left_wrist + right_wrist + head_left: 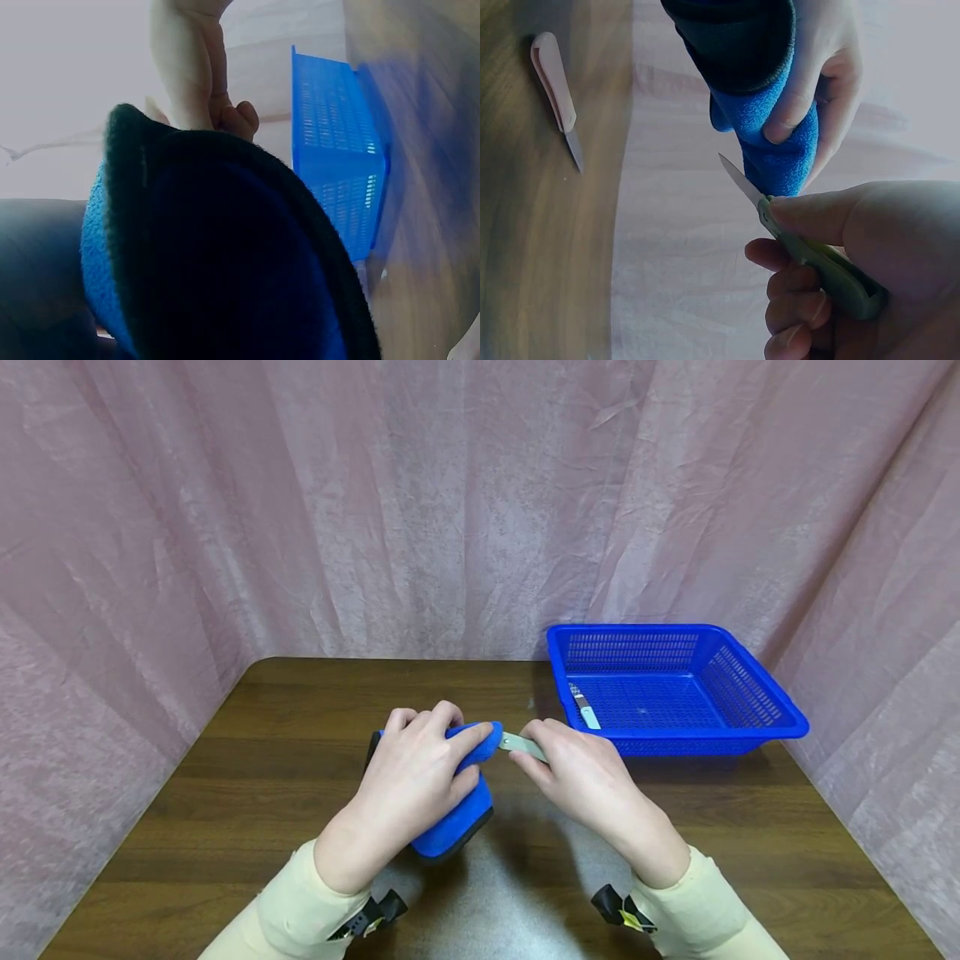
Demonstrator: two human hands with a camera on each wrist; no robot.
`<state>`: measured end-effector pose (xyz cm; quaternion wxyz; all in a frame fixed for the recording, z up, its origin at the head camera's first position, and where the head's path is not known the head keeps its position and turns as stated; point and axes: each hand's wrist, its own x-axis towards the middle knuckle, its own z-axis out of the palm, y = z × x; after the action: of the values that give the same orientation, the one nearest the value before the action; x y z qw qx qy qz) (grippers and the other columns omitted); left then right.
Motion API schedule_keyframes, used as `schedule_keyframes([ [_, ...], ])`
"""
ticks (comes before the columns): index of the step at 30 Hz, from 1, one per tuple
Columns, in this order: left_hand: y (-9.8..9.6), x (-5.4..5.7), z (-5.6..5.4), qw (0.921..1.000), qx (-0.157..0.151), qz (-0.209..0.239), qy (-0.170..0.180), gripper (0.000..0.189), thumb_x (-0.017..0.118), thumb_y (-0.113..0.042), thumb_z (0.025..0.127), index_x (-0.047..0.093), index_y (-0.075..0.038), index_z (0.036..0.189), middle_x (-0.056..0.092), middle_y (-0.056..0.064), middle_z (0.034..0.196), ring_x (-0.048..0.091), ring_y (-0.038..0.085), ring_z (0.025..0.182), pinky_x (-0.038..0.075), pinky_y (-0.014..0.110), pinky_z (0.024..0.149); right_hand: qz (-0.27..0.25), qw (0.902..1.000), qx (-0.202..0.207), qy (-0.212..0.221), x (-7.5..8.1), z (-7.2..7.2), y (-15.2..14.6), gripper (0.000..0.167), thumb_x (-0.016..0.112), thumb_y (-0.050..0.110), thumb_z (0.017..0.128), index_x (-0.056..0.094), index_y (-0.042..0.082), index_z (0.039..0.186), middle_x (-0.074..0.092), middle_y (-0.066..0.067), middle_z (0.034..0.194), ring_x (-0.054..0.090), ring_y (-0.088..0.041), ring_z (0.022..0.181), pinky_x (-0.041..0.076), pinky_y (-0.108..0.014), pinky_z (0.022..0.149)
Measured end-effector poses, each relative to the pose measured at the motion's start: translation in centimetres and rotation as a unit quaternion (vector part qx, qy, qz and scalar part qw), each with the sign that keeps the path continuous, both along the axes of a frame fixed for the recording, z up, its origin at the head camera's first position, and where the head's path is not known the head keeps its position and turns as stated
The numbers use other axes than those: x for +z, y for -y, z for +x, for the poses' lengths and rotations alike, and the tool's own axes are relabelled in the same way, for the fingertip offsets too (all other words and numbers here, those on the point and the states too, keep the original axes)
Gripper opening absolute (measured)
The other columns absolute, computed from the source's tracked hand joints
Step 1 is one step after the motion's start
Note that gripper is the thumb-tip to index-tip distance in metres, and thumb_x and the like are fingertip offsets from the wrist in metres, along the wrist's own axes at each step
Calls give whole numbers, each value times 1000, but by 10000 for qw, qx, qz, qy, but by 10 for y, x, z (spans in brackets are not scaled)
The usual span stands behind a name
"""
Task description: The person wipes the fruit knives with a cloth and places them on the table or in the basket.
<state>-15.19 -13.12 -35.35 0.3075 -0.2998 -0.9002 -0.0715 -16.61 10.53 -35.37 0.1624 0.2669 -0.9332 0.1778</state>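
Note:
My left hand (416,768) grips a folded blue cloth (453,828) with dark edging, raised above the table; one corner of it is pinched between thumb and fingers. To its right, my right hand (592,777) holds a folding knife (527,747) by its pale green handle. The knife's blade (739,180) is unfolded, and in the right wrist view its base lies right at the cloth's pinched end (776,169). In the left wrist view the dark-edged cloth (225,240) fills the foreground and hides most of the left hand.
A blue plastic basket (678,735) stands at the back right of the wooden table (300,727), with a pale-handled knife (588,713) inside along its left side. A pink-handled folding knife (553,82), blade out, lies on the tabletop in the right wrist view. Pink curtains (450,510) surround the table.

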Motion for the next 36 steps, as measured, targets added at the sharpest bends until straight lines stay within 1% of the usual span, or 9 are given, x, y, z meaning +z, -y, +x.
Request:
schedule_keyframes([
  [13, 5, 2, -2, 9998, 147, -63, 147, 39, 76, -22, 94, 81, -23, 132, 70, 11, 110, 73, 24, 88, 51, 53, 88, -44, 10000, 22, 44, 1, 0, -1, 15, 80, 30, 104, 73, 16, 103, 55, 9, 80, 50, -8, 65, 45, -33, 55],
  [23, 9, 3, -5, 9988, 307, -46, 366, 40, 76, -22, 95, 81, -22, 134, 70, 12, 112, 73, 24, 91, 51, 57, 90, -63, 9999, 20, 155, 2, -1, -2, 15, 79, 30, 104, 73, 16, 104, 56, 9, 81, 50, -8, 64, 45, -33, 55],
  [30, 12, 4, -6, 9978, 424, -39, 499, 40, 76, -23, 95, 80, -22, 135, 70, 12, 113, 73, 28, 91, 50, 58, 90, -98, 9998, 23, 159, 3, 0, -2, 15, 78, 30, 105, 74, 17, 105, 55, 9, 81, 49, -8, 64, 44, -33, 55],
  [36, 14, 5, -7, 9973, 504, -47, 532, 41, 77, -24, 96, 80, -22, 136, 70, 13, 114, 74, 30, 91, 50, 59, 91, -103, 9998, -4, 166, 3, -1, -2, 15, 78, 31, 105, 73, 17, 105, 56, 9, 81, 49, -8, 64, 45, -33, 55],
])
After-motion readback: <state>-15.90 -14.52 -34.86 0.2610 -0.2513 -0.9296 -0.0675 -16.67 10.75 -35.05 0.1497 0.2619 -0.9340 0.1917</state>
